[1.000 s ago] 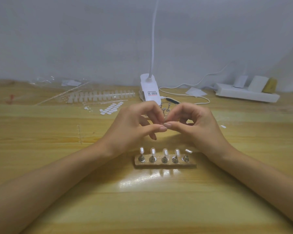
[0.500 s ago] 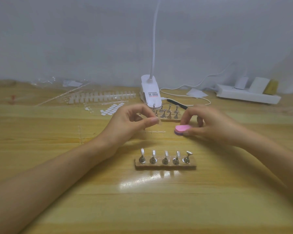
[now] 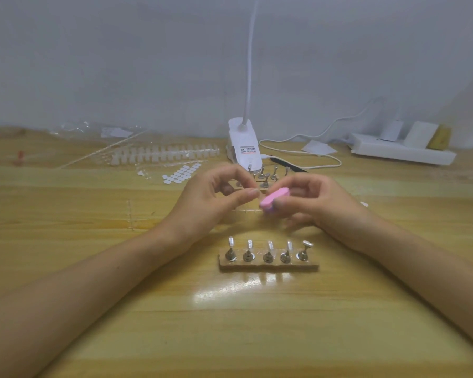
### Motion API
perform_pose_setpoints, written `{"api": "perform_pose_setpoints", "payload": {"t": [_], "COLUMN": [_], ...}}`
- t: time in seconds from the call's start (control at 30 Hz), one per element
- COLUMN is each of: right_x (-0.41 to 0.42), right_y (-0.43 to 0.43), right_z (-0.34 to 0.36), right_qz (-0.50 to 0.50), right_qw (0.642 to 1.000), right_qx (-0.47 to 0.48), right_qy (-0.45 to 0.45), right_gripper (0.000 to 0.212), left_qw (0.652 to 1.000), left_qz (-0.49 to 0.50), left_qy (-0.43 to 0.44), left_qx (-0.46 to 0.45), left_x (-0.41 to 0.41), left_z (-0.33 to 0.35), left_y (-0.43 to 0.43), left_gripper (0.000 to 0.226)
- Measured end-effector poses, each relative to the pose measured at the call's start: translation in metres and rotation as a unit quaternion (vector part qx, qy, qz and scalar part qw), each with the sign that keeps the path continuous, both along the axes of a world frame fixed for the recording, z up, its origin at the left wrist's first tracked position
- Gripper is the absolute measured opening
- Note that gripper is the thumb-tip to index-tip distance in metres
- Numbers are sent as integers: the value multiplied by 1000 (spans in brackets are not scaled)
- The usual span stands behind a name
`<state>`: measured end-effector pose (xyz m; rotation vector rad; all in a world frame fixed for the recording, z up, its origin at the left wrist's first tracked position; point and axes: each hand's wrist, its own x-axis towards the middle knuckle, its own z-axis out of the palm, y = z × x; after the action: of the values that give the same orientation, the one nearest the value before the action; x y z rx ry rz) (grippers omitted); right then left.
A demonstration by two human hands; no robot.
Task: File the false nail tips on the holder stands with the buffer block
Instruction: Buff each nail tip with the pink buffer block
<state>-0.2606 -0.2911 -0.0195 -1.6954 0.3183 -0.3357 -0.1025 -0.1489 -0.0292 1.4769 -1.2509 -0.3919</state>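
Note:
My right hand [image 3: 314, 203] grips a pink buffer block [image 3: 273, 199] and holds it above the table, tilted toward my left hand [image 3: 210, 203]. My left thumb and forefinger pinch a small clear nail tip [image 3: 254, 190] right beside the block's end. In front of both hands a wooden base [image 3: 268, 264] carries a row of metal holder stands; several bear clear nail tips [image 3: 269, 245], and the rightmost stand [image 3: 303, 251] shows only its bare pad. A second base with stands [image 3: 268, 177] sits behind my hands, partly hidden.
A white clip lamp [image 3: 243, 147] stands at the back centre with its cable [image 3: 298, 152] running right to a white power strip [image 3: 402, 150]. Strips of clear nail tips [image 3: 161, 154] and a sheet of white adhesive tabs [image 3: 180, 173] lie at the back left.
My right hand picked the pink buffer block up off the table and brought it left to the nail tip pinched in my left hand. A second ago both hands were joined together.

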Motion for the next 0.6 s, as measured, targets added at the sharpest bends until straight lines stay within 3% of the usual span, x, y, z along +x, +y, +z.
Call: {"api": "perform_pose_setpoints", "payload": {"t": [0.07, 0.2, 0.33, 0.47, 0.6], "right_x": [1, 2, 2, 2, 2], "right_y": [4, 2, 6, 4, 8], "right_z": [-3, -2, -3, -1, -3], "right_qz": [32, -62, 0, -62, -1], "right_qw": [998, 995, 1000, 993, 1000], "right_qx": [-45, 52, 1, 62, -13], "right_qy": [16, -52, -18, -79, -23], "right_gripper": [20, 35, 33, 28, 27], "left_qw": [1000, 999, 999, 999, 998], "left_qz": [-6, -16, -3, -8, 7], "left_qy": [-18, -27, -43, -41, -52], "left_qx": [-1, -11, -14, -11, -20], "left_x": [0, -2, -2, -3, -4], "left_z": [1, 2, 3, 3, 4], "left_y": [0, 1, 1, 2, 2], "left_gripper": [9, 12, 11, 11, 15]}}
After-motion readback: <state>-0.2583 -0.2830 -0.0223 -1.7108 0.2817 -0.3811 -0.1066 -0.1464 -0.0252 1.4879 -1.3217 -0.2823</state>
